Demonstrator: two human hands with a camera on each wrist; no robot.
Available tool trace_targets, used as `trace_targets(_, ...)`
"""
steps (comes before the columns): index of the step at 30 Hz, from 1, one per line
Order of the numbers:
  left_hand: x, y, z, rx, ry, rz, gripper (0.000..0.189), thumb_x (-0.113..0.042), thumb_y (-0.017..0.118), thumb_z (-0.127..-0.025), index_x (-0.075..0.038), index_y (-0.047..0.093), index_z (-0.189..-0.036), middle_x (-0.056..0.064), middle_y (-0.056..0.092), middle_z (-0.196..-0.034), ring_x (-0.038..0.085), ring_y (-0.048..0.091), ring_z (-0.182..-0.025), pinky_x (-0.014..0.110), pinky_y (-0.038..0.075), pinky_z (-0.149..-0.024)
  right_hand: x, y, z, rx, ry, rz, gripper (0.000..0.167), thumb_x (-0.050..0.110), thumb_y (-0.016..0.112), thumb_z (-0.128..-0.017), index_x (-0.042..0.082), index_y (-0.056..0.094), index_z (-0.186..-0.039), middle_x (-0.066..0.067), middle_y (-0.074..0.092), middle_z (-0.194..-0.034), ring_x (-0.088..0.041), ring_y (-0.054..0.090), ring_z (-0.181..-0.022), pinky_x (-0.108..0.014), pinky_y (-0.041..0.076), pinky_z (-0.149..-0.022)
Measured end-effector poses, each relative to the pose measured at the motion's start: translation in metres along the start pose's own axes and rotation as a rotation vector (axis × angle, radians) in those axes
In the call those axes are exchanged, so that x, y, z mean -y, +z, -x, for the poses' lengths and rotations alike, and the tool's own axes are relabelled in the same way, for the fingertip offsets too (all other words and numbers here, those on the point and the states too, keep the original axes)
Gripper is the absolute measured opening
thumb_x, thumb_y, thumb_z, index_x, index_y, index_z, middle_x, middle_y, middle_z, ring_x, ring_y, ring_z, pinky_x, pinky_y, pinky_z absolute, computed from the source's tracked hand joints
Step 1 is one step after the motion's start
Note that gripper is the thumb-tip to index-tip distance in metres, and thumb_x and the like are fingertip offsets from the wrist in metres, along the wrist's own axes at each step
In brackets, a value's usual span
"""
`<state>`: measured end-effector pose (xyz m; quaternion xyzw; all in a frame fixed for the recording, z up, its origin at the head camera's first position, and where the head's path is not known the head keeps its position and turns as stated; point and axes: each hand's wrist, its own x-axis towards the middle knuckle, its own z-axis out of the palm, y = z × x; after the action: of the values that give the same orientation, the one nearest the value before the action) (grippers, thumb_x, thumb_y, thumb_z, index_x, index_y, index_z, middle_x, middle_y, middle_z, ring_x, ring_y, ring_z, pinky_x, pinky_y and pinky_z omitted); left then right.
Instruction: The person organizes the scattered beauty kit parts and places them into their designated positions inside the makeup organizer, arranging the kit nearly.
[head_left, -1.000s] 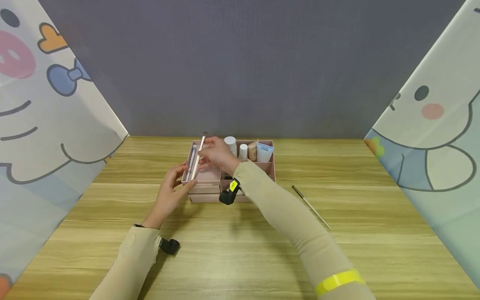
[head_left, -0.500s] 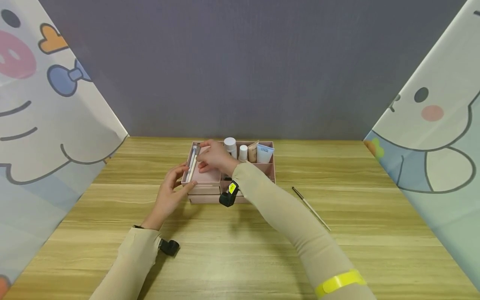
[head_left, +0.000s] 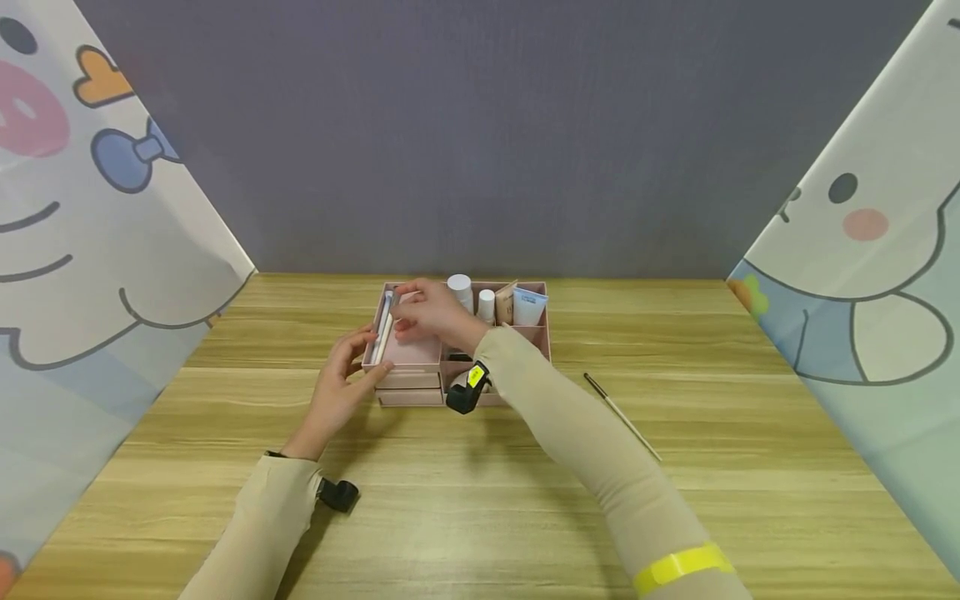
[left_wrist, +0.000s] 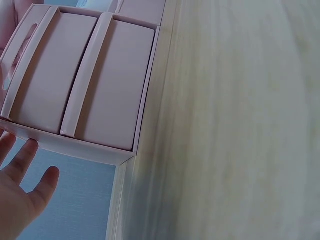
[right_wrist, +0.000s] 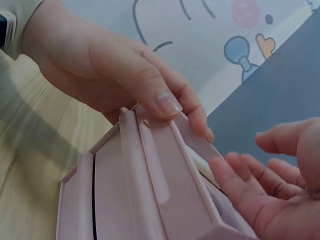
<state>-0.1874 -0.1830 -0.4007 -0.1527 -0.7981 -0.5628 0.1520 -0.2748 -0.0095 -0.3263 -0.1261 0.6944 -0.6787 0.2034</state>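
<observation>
A pink cosmetics organizer (head_left: 408, 379) with drawers stands near the back of the table. White-handled makeup brushes (head_left: 383, 337) lie lengthwise in its left top compartment; part of one (right_wrist: 199, 161) shows in the right wrist view. My left hand (head_left: 341, 379) holds the organizer's front left corner, its thumb (right_wrist: 167, 105) on the front rim and its fingers (left_wrist: 22, 160) against the left side. My right hand (head_left: 435, 312) is over the top compartment, close to the brushes' far ends. Thumb and fingers stand apart there, with nothing between them in the right wrist view.
A white-capped jar (head_left: 460, 289), a small white bottle (head_left: 486, 306), a beige tube (head_left: 505, 304) and a pale blue tube (head_left: 529, 307) stand in the organizer's back right section. Another brush (head_left: 622, 417) lies on the table to the right. A grey panel (head_left: 495, 150) rises behind.
The brush in my right hand has gone down into the left top compartment, and the fingers have let go of it. The left hand has stayed on the organizer's corner.
</observation>
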Motion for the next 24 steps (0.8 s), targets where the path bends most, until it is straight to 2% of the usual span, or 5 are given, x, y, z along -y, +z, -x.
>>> trace_targets(7, 0.001, 0.0, -0.001, -0.007, 0.0, -0.014, 0.043, 0.001, 0.07, -0.09, 0.006, 0.053, -0.129, 0.019, 0.041, -0.15, 0.036, 0.047, -0.129, 0.026, 0.041, -0.094, 0.004, -0.011, 0.015, 0.067, -0.08, -0.14, 0.045, -0.006, 0.058, -0.096, -0.01, 0.045, -0.139, -0.014, 0.061, -0.097, -0.02, 0.064, -0.08, -0.038, 0.058, -0.08)
trace_targets(16, 0.001, -0.001, 0.0, -0.016, 0.012, -0.014, 0.042, 0.0, 0.07, -0.09, 0.006, 0.053, -0.128, 0.021, 0.042, -0.149, 0.038, 0.048, -0.128, 0.018, 0.041, -0.091, 0.008, -0.027, 0.032, 0.123, -0.12, -0.127, 0.04, -0.006, 0.056, -0.097, -0.005, 0.049, -0.137, -0.013, 0.063, -0.095, -0.02, 0.064, -0.083, -0.041, 0.057, -0.084)
trace_targets(24, 0.0, 0.0, 0.0, -0.009, -0.001, -0.017, 0.043, 0.0, 0.07, -0.091, 0.006, 0.053, -0.129, 0.022, 0.04, -0.15, 0.038, 0.047, -0.129, 0.022, 0.041, -0.092, 0.004, -0.042, 0.042, 0.149, -0.129, -0.117, 0.04, -0.008, 0.054, -0.097, -0.007, 0.048, -0.136, -0.014, 0.063, -0.096, -0.025, 0.065, -0.085, -0.044, 0.057, -0.085)
